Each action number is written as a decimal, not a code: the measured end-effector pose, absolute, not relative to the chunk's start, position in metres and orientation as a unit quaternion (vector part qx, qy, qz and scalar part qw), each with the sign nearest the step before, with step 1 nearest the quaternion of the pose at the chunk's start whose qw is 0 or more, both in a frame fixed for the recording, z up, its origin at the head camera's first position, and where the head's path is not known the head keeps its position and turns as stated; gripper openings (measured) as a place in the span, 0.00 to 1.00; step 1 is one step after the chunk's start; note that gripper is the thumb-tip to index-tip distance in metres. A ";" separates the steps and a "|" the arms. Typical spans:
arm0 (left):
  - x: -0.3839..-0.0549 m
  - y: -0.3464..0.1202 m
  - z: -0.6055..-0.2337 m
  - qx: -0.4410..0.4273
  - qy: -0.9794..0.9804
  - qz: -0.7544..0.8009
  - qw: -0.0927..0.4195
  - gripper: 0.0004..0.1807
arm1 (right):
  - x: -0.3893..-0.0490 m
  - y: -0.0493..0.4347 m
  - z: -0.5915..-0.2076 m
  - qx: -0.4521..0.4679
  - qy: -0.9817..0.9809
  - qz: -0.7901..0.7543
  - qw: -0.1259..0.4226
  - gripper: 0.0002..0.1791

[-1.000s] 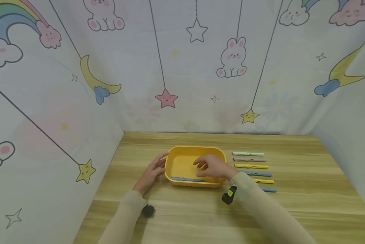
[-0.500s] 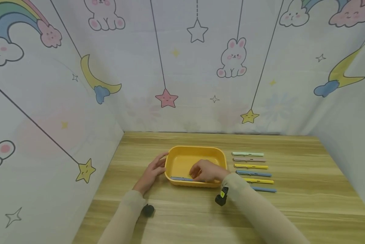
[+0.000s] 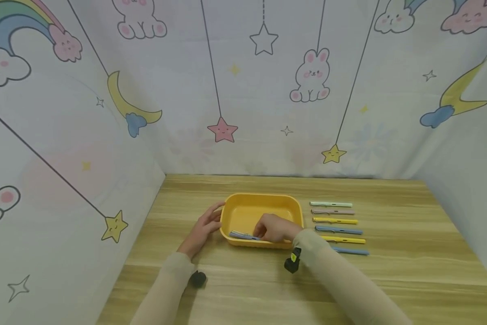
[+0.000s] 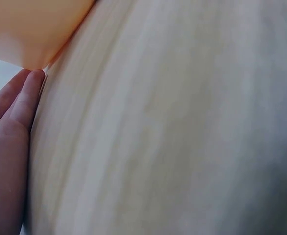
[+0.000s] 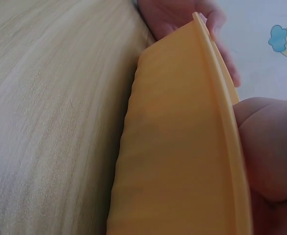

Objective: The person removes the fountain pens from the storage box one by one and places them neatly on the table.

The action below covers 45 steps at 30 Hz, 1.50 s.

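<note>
A yellow plastic basket stands on the table. Against its left end rests my left hand, fingers extended; in the left wrist view the fingertips touch the outer wall. My right hand reaches inside near the front wall and pinches a blue pen by its right part. The pen's clip end points left, and the hand hides its other end. In the right wrist view, the basket's front wall covers the fingertips and the pen.
Right of the basket lie several pens in a column: a pale green pen, a pinkish pen, yellow pens and blue pens. My right sleeve partly covers the lower ones. A patterned white curtain hangs behind the table.
My right hand has lowered and moved left inside the basket, its fingers closing on the blue pen. The pen's left end has shifted slightly. My left hand has stayed at the basket's side.
</note>
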State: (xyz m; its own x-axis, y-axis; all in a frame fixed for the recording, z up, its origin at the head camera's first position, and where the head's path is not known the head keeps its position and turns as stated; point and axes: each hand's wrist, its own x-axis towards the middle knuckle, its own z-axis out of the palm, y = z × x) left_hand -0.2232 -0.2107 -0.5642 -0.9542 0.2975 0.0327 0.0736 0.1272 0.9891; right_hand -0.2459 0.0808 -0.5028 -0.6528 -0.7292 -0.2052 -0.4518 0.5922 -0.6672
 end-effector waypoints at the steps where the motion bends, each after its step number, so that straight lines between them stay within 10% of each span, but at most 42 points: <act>1: -0.223 -0.211 -0.564 0.127 0.746 0.648 0.086 0.32 | -0.247 0.081 -0.503 -0.345 0.860 -0.292 0.235 0.08; 45: -0.226 -0.212 -0.568 0.124 0.744 0.650 0.090 0.34 | -0.231 0.118 -0.496 -0.223 0.865 -0.444 0.072 0.05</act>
State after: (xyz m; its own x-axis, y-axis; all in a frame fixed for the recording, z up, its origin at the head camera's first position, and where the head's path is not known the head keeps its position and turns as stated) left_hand -0.2256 -0.2123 -0.5678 -0.9529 0.3019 0.0272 0.0677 0.1245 0.9899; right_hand -0.2314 0.1184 -0.4959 -0.8905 -0.4490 0.0739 -0.3217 0.5063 -0.8001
